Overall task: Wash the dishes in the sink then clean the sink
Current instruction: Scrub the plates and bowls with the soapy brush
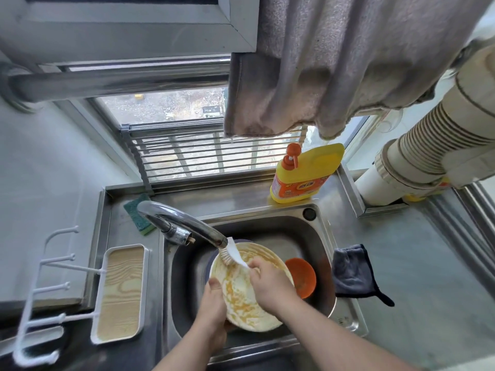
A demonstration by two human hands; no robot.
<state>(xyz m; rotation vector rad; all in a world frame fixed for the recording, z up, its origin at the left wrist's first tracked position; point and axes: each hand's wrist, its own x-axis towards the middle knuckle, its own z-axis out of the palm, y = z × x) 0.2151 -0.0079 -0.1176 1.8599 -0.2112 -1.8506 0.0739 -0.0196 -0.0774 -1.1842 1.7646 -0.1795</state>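
Now | one plate, left hand gripping | one brush, right hand gripping | one orange bowl

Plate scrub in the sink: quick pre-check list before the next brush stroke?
1. Left hand grips plate rim: ok.
2. Right hand holds brush handle: ok.
3. Bristles on plate face: ok.
4. Plate clean: not ok, orange streaks across it.
5. Water running from faucet: cannot tell.
6. Orange bowl clear of the stroke: ok, it sits right of the plate.
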